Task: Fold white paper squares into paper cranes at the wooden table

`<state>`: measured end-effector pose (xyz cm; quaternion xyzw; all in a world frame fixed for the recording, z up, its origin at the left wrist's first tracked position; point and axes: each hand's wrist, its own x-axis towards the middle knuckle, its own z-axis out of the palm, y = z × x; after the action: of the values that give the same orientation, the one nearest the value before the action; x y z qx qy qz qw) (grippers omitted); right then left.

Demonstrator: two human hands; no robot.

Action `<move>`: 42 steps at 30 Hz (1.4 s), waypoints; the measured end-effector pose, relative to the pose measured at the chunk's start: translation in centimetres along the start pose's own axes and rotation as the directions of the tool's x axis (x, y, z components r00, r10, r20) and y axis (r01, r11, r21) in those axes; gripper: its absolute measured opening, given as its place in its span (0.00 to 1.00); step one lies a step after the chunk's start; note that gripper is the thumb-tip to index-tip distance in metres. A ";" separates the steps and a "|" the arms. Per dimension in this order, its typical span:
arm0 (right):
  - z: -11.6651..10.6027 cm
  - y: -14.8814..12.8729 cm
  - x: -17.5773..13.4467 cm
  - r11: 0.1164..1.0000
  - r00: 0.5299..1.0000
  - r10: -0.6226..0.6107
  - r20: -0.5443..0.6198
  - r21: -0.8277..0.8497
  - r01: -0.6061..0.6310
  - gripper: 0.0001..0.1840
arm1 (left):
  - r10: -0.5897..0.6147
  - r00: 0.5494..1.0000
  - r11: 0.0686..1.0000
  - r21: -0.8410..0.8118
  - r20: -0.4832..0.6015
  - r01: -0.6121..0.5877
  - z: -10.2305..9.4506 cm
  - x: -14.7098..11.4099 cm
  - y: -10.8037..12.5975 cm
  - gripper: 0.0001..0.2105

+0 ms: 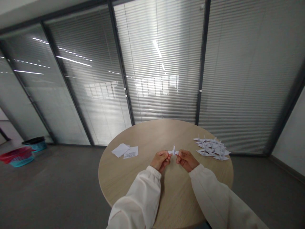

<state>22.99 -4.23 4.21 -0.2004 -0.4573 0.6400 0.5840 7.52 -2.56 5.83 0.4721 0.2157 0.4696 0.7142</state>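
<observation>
Between my two hands is a small white paper crane (173, 152), with one thin point standing up in the middle. My left hand (161, 159) pinches its left wing between thumb and fingers. The right wing is gripped the same way by my right hand (187, 160). To the right lies a heap of folded white paper cranes (212, 149), their wings and points overlapping. On the left of the table rest a few loose white paper sheets (121, 150), one with printed lines on it.
The round wooden table (133, 178) stands close to a glass partition (164, 63) with blinds. On the floor at far left are a red and blue tub (17, 156) and a black and blue tub (37, 144). A white wall (289, 140) is at the right.
</observation>
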 end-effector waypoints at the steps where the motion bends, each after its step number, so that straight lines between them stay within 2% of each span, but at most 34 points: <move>1: 0.0 0.0 0.0 1.000 1.000 -0.001 0.007 0.005 0.001 0.12 | 0.000 1.000 1.000 -0.005 0.008 0.000 0.0 0.0 0.0 0.19; 10: 0.1 -0.1 0.0 0.998 1.000 0.002 0.028 0.069 -0.004 0.11 | -0.022 1.000 0.996 -0.082 0.022 0.024 0.5 -0.4 0.9 0.16; 18: 0.3 -0.4 0.0 0.998 1.000 -0.013 0.022 0.054 0.011 0.08 | 0.000 1.000 0.999 -0.050 -0.004 0.000 0.2 -0.1 0.5 0.16; 23: 0.3 -0.3 0.1 0.995 0.999 0.023 0.030 0.094 -0.025 0.09 | 0.060 0.997 0.997 -0.040 -0.044 -0.062 0.1 0.1 0.5 0.16; 31: 0.0 -0.3 0.1 0.996 1.000 0.005 -0.003 0.087 -0.005 0.09 | 0.074 0.996 0.997 -0.029 -0.057 -0.076 0.1 0.0 0.5 0.15; 35: 0.4 -0.6 0.1 0.996 0.996 -0.066 -0.052 0.059 0.069 0.10 | 0.075 0.993 0.997 0.020 -0.087 -0.073 0.1 0.1 0.4 0.15; 38: 0.5 -0.5 0.3 0.994 0.986 -0.108 -0.124 0.007 0.110 0.11 | 0.069 0.989 0.991 0.119 -0.134 -0.054 -0.2 0.4 0.2 0.16; 42: 0.2 -0.2 0.6 0.980 0.949 -0.145 -0.280 -0.173 0.099 0.15 | 0.068 0.976 0.951 0.310 -0.207 -0.001 -0.6 0.7 0.1 0.17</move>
<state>22.78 -3.76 4.69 -0.3091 -0.4270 0.5281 0.6658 7.38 -1.63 5.77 0.5279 0.3542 0.4910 0.5957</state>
